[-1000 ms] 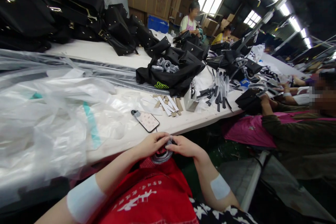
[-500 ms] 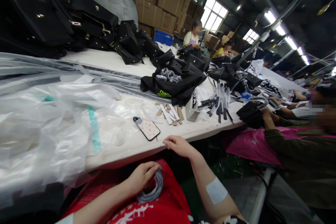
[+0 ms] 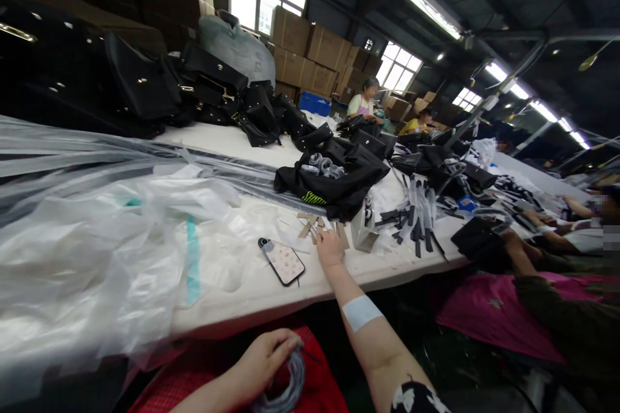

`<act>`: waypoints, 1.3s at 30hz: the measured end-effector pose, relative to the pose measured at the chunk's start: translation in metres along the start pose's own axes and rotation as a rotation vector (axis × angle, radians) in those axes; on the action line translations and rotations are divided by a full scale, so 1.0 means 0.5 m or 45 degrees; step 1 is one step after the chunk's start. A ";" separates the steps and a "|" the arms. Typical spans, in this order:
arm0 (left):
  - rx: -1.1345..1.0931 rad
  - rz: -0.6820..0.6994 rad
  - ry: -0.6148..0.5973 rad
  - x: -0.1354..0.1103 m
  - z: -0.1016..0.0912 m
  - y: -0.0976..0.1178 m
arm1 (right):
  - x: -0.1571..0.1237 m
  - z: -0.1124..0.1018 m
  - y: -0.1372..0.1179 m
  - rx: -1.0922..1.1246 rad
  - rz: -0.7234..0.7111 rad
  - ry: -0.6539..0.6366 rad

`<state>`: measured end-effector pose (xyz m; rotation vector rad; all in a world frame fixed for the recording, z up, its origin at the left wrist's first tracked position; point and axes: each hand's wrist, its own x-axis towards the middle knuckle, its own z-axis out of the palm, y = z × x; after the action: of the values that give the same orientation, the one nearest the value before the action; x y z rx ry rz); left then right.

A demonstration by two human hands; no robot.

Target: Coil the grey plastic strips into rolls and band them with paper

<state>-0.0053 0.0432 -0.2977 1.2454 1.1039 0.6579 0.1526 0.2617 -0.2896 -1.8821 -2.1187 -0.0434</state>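
My left hand [image 3: 264, 358] rests low over my red apron, fingers curled around a coil of grey strap [image 3: 289, 382]. My right hand [image 3: 330, 247] reaches out across the white table [image 3: 271, 293] and lies on the small pile of brown and white card strips [image 3: 314, 226], just right of a phone [image 3: 282, 261] lying face down. Its fingers point away from me and are hidden behind the back of the hand. A white patch sits on my right forearm.
Crumpled clear plastic bags [image 3: 97, 251] cover the table's left. Black handbags [image 3: 145, 87] are stacked at the back left. A black cloth with grey strap coils [image 3: 334, 184] and black strips [image 3: 416, 219] lie beyond the cards. Other people work to the right and far end.
My hands have parted: the right one left the strap coil and stretched forward onto the card strips. The left one kept the coil and dropped lower. The view has tilted up.
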 end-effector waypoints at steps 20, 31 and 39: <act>0.011 -0.017 -0.043 0.020 -0.007 -0.015 | -0.146 -0.004 0.096 0.184 -0.137 -0.049; 0.046 0.007 -0.036 0.023 -0.011 -0.011 | -0.127 -0.032 0.090 0.150 -0.123 -0.237; -0.069 -0.075 -0.028 0.021 -0.007 -0.019 | -0.120 -0.045 0.069 0.082 -0.073 -0.251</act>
<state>-0.0061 0.0517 -0.3095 1.1672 1.0934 0.6244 0.1964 0.2034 -0.2894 -1.8556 -2.2725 0.2033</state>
